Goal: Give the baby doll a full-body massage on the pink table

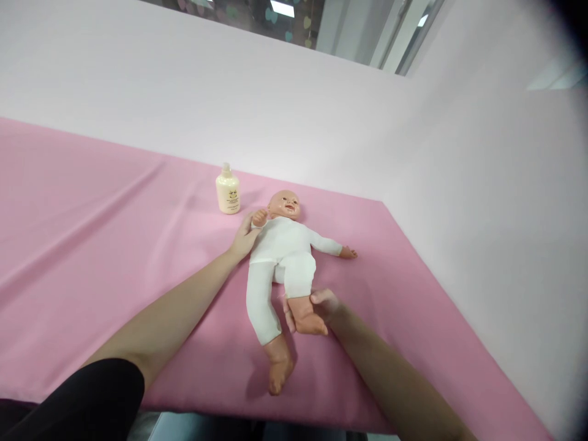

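A baby doll (285,239) in a white long-sleeved top and white trousers lies on its back, its head toward the wall. My left hand (245,237) is at the doll's arm on the left side, thumb against the sleeve, with the other fingers partly hidden behind the doll's raised fist. Around the lower leg on the right, just below the trouser cuff, my right hand (324,304) is closed, its fingers passing underneath. That leg is bent and lifted a little. The other leg stretches toward the near edge, its bare foot (278,367) showing.
A pump bottle (228,193) of pale yellow liquid stands upright left of the doll's head. Pink cloth (114,245) covers the table, with long creases on the left. White walls (459,159) rise behind and to the right, and a window (257,21) is set in the back one.
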A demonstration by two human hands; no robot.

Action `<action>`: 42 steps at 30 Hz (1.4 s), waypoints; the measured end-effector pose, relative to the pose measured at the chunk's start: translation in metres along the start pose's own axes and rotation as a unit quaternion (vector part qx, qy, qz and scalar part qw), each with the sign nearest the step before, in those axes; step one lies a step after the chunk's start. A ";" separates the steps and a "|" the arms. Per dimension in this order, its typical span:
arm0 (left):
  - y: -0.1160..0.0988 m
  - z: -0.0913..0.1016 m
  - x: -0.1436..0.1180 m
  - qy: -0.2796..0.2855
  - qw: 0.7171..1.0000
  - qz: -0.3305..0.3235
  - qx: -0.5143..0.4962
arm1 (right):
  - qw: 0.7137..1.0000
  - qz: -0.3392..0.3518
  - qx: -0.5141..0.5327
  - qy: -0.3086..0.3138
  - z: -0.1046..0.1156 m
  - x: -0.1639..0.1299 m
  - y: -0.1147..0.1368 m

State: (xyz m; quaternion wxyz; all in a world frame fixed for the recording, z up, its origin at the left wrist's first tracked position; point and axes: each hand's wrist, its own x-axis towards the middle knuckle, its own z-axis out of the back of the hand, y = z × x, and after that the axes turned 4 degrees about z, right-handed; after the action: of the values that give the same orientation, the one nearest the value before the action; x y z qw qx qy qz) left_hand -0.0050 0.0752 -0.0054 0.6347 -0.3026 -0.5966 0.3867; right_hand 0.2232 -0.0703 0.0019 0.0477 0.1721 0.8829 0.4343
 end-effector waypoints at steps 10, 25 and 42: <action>0.004 -0.001 0.004 -0.031 0.990 0.075 -0.112 | 0.996 -0.063 0.015 0.062 0.002 -0.003 -0.005; 0.007 0.000 0.001 -0.009 0.996 0.035 -0.082 | 0.999 0.001 0.012 0.040 0.001 -0.001 0.001; -0.026 0.007 -0.007 0.197 0.932 -0.205 0.224 | 0.952 0.197 0.118 -0.203 0.005 0.006 0.012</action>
State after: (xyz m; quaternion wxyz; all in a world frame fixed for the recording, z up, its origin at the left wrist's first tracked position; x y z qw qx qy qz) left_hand -0.0085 0.0557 0.0138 0.8564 -0.0939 -0.4064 0.3044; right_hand 0.2222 -0.0576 0.0083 0.1193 0.4315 0.8481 0.2834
